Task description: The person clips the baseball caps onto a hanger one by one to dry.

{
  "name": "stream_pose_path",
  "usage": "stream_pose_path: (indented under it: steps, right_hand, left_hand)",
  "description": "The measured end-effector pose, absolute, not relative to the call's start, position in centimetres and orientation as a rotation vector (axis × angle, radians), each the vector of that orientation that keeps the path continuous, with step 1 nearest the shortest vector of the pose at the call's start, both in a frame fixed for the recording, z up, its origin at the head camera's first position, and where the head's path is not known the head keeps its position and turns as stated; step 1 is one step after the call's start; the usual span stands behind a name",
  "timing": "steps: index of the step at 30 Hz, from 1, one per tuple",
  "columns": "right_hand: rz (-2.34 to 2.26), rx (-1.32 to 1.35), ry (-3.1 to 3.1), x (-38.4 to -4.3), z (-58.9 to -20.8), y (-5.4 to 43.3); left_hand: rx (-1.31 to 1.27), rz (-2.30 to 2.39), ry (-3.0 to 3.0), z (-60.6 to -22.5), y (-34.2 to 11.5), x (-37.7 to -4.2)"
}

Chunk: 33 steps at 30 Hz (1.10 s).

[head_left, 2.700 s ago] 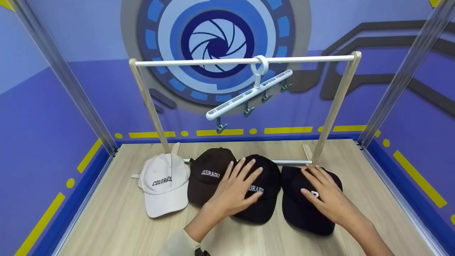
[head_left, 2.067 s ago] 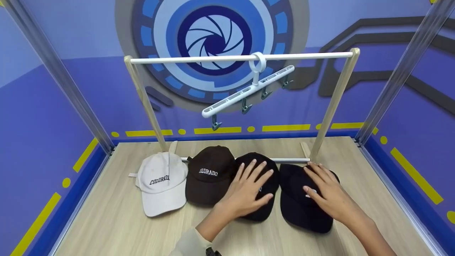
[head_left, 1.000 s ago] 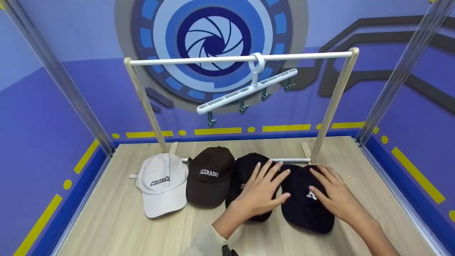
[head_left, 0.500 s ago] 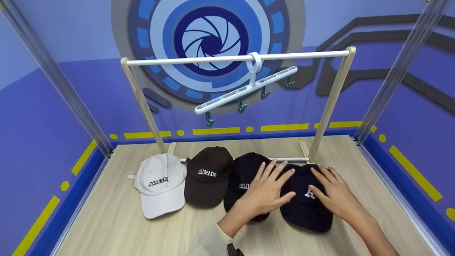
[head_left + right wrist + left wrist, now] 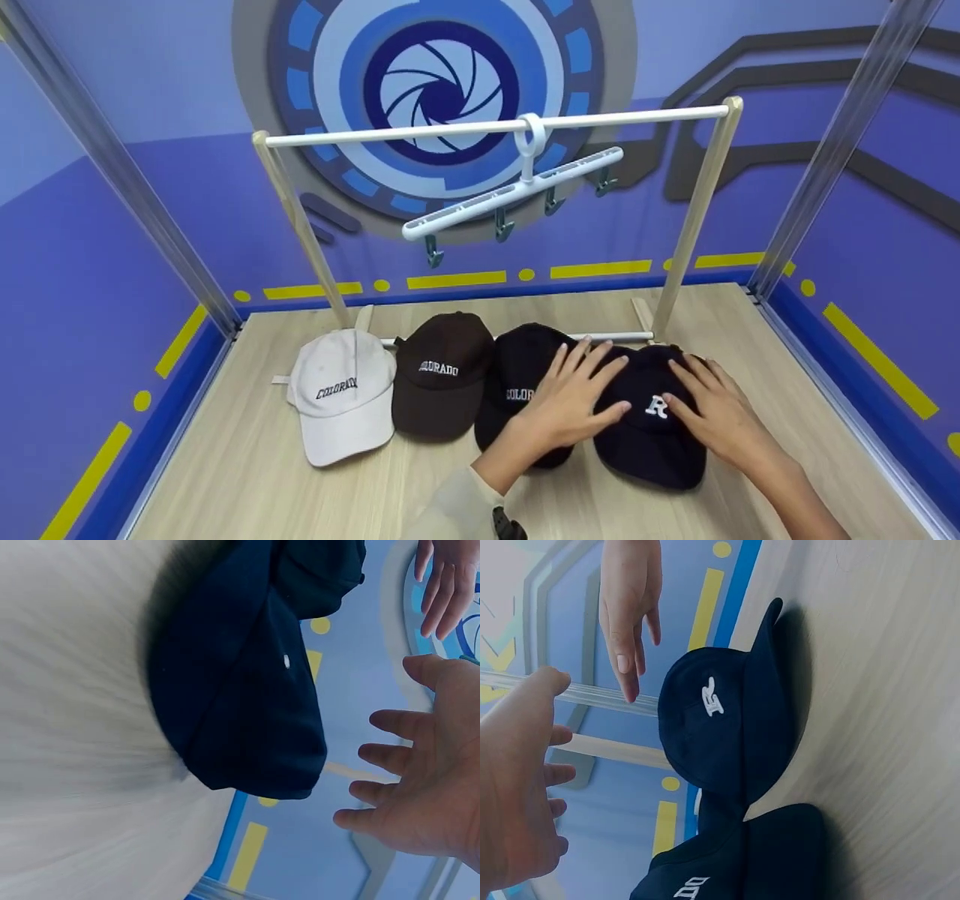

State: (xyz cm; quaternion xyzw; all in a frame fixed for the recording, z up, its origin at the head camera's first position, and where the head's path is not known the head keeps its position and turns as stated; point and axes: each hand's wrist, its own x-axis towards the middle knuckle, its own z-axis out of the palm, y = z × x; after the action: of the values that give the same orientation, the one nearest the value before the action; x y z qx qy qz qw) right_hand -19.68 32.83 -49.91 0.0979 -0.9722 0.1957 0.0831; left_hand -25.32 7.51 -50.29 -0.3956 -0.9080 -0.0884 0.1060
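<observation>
Four caps would be too exact to count, so several baseball caps lie in a row on the table. At the right end is a dark navy cap [image 5: 649,446] with a white R. Beside it sits a black cap [image 5: 525,352], its lettering partly covered by my left hand [image 5: 562,409]. That hand hovers, fingers spread, between these two caps; the left wrist view shows it apart from the navy cap [image 5: 705,727]. My right hand [image 5: 724,420] hangs with extended fingers over the navy cap's right side, and a gap separates them in the right wrist view. Neither hand holds anything.
A brown cap [image 5: 439,409] and a white cap [image 5: 341,435] lie farther left. Behind the row stands a wooden rack [image 5: 697,225] with a white rail [image 5: 405,133]. From it hangs a white hanger [image 5: 480,204] with several grey clips. Walls enclose the table [image 5: 300,502].
My left hand has shifted right, from over the brown and black caps to between the black and navy caps. My right hand has moved slightly right, uncovering the R. The caps stay in place.
</observation>
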Motion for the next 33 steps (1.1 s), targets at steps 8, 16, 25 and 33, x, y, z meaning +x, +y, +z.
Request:
stream_pose_path:
  steps: [8,16,25,33]
  right_hand:
    - [0.615,0.252,-2.93,-19.8,-49.8,33.3]
    - [0.602,0.239,-2.927,-19.8,-50.1,34.0]
    - [0.622,0.197,-2.912,-19.3,-52.0,34.5]
    - [0.671,0.191,-2.852,-19.2,-53.1,34.3]
  left_hand:
    - [-1.156,-0.286,-2.698,-50.4,8.2,-26.2]
    - [-1.149,-0.317,-2.74,-51.0,9.3,-26.9]
    - [-1.195,-0.2,-2.77,-51.8,11.4,-28.4]
    - [-1.188,-0.535,-2.844,-53.2,12.6,-29.3]
